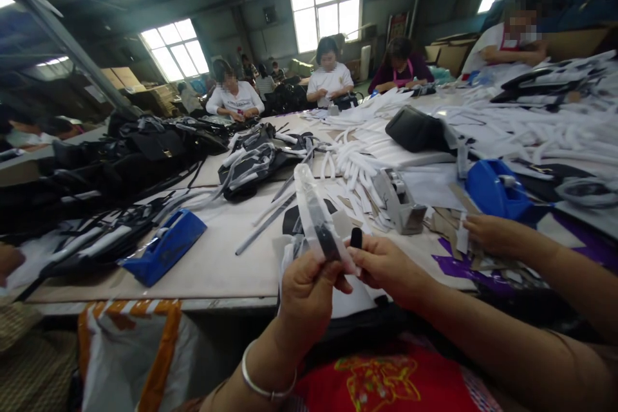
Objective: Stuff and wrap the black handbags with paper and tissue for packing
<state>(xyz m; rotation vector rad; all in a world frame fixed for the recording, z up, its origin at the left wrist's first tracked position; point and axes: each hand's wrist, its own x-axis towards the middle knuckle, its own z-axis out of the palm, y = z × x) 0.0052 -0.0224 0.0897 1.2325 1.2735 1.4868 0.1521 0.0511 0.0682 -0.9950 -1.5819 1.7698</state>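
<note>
In front of me a black strap (328, 238) in a translucent whitish wrap stands up from my fingers, its rounded end pointing away. My left hand (306, 290), with a silver bangle at the wrist, is closed around the strap's lower part. My right hand (389, 267) pinches at the near end of the same wrap, close to the left fingertips. A short black tab (356, 238) sticks up beside the right fingers; what it belongs to is hidden. Below the hands lies a black and white piece (352, 302), partly covered by them.
Blue tape dispensers (164, 248) (499, 190) stand left and right, with a grey dispenser (400, 199) between. White foam tubes (355, 164) and black bags (255, 161) cover much of the table. A co-worker's hand (487, 235) reaches in from the right. An orange-edged sack (164, 360) hangs below.
</note>
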